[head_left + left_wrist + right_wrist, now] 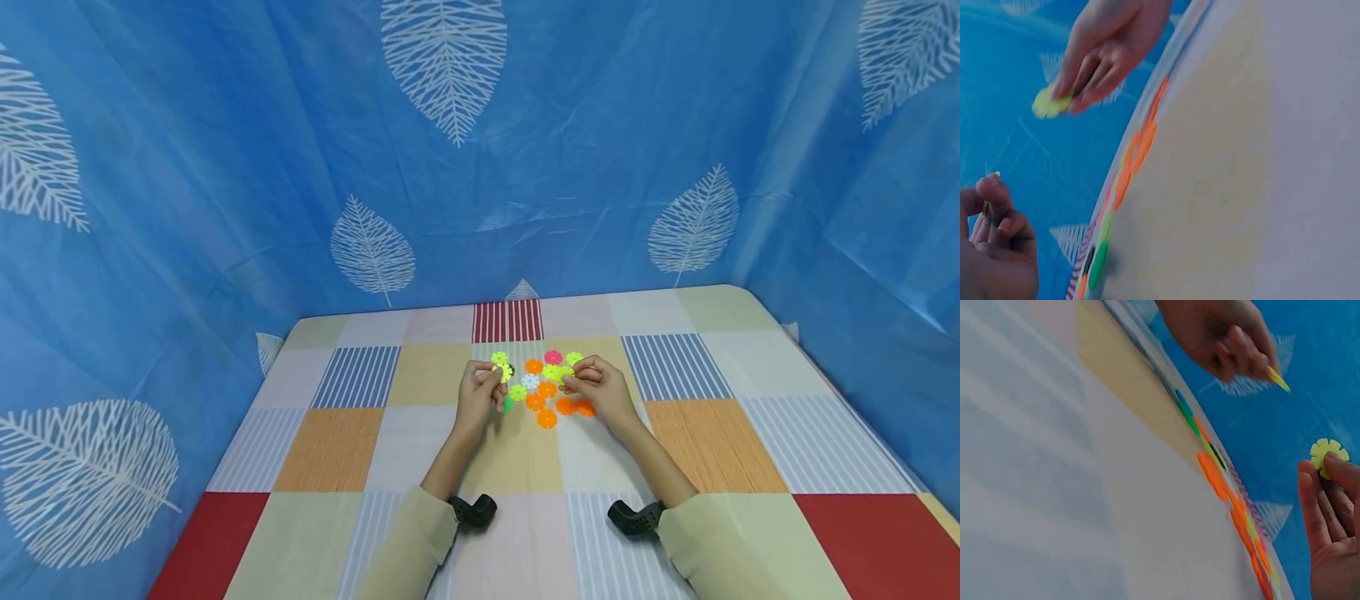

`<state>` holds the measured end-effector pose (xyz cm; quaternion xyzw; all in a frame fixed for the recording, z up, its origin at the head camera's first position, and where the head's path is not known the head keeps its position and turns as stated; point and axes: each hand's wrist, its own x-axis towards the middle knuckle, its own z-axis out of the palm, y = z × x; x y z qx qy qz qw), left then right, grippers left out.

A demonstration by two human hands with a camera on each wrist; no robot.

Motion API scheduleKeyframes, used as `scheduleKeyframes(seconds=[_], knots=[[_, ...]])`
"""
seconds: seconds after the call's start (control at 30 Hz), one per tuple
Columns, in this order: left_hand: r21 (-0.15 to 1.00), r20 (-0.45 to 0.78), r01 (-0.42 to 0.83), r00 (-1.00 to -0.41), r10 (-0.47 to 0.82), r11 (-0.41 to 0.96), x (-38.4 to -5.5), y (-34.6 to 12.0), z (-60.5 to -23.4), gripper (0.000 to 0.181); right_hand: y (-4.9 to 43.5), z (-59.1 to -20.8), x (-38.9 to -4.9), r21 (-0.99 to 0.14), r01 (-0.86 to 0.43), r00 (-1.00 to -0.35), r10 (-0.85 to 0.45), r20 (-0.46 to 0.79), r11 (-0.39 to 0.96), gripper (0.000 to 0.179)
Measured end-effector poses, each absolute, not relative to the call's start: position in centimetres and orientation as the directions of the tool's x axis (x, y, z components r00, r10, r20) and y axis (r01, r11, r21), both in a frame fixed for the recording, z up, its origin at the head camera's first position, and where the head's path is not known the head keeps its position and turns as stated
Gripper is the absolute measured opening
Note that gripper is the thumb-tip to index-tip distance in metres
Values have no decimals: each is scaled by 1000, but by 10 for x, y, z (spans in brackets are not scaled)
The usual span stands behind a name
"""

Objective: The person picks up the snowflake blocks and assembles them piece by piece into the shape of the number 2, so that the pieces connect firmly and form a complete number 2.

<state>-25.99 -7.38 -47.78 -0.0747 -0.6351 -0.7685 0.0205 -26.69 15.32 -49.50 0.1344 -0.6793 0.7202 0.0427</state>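
My left hand pinches a yellow notched interlocking disc between thumb and fingers, raised over the table; in the left wrist view only a thin edge of it shows. Across from it, my right hand pinches another yellow interlocking disc, whose flower-like outline faces the right wrist camera. A gap separates the two held discs. Below and between the hands lie several loose discs, among them an orange disc, a white disc, a pink disc and a green disc, partly hidden by the left hand in the head view.
A patchwork-patterned cloth covers the table. Blue curtains with white leaf prints stand behind the table and along both sides. Black wrist devices sit at both sleeve cuffs.
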Motion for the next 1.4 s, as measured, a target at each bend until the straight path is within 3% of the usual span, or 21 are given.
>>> scheduleKeyframes(seconds=[0.1, 0.2, 0.53, 0.73, 0.93, 1.2, 1.4], knots=[[962, 154, 115, -977, 147, -247, -248, -62, -467, 20, 140, -494, -261, -954, -287, -946, -132, 297, -85, 27], [968, 171, 127, -965, 197, -218, -239, -56, -458, 22, 131, -493, -258, -945, -312, -937, -131, 323, -95, 24], [975, 185, 147, -954, 237, -169, -234, -55, -453, 20, 120, -477, -246, -943, -329, -934, -130, 334, -55, 16], [977, 194, 162, -947, 255, -139, -236, -58, -453, 17, 117, -459, -237, -924, -380, -914, -166, 369, 38, 12], [982, 183, 160, -937, 298, -103, -235, -61, -449, 17, 116, -453, -233, -836, -522, -850, -188, 492, 172, 7], [993, 119, 105, -929, 350, -59, -235, -63, -446, 17, 111, -454, -228, -693, -678, -735, -184, 653, 246, 10], [996, 90, 78, -931, 353, -48, -234, -64, -447, 19, 115, -452, -230, -711, -650, -760, -225, 610, 267, 10]])
